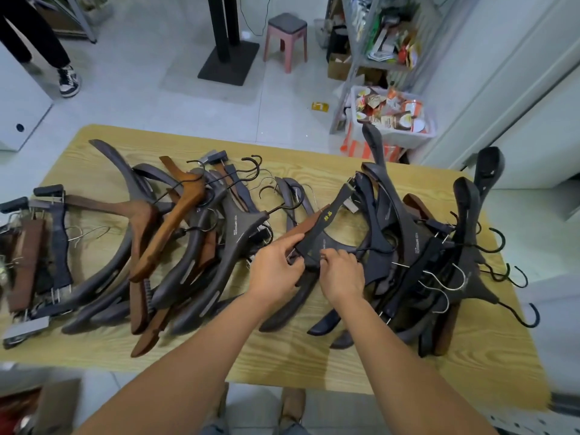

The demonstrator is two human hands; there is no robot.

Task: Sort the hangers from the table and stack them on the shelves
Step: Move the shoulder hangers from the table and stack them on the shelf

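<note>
Hangers (201, 240) lie in heaps across the table (282, 365), a light wood-grain top; all are on the table and none is on a shelf.

Left heap (175, 259): dark grey and brown wooden hangers, overlapped, hooks pointing mostly away from the person.

Right heap (439, 246): mostly black hangers, stacked and tangled, with black and silver hooks jutting toward the right edge.

Clip hangers (31, 246): a smaller group at the far left edge, brown and dark bars with metal clips.

Beyond the table, on the tiled floor: a metal rack (354, 58) loaded with packets at upper right, a black stand (229, 61) on a flat base, a white bin (430, 124) of packets below the rack, and a pink stool (285, 39) with a grey seat. At upper left stands another person's leg, with a black-and-white shoe (67, 80).

Black hanger (326, 233): between the two heaps, bearing yellow characters on one arm.

Left grip (276, 271): thumb and fingers pinch the black hanger at its middle, forefinger laid along its edge.

Right grip (342, 274): fingers curled on the same hanger at its hook base, just beside the left grip.
</note>
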